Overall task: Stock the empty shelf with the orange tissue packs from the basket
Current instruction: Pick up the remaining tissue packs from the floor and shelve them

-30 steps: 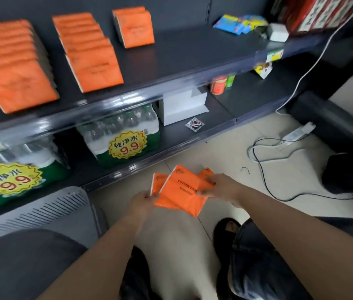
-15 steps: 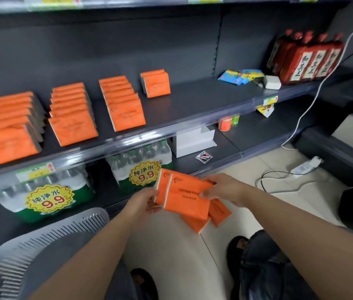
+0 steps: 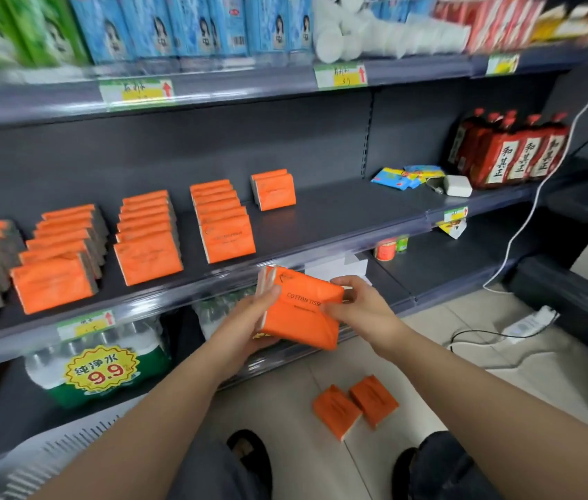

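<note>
- In front of the grey shelf (image 3: 321, 218), just below its front edge, both hands hold a small stack of orange tissue packs (image 3: 299, 312); half a second ago the stack hung lower, level with the shelf underneath.
- The left hand (image 3: 249, 315) is clamped on the stack's left end, thumb over the front pack; the right hand (image 3: 353, 304) is closed on its right edge.
- Two more loose packs (image 3: 355, 404) now lie on the floor tiles below the shelf, between the person's feet; a moment ago they dangled under the held stack, so they seem to have slipped out.
- On the shelf, four full rows (image 3: 141, 240) of packs stand to the left, and a short fifth row (image 3: 273, 191) has only a pack or two at the back.
- The part of the shelf in front of that short row is bare, so the stack likely goes there next.
- The dropped packs will need picking up later.
- The basket (image 3: 50, 460) sits below the shelf, to the lower left; its contents are out of view.
</note>
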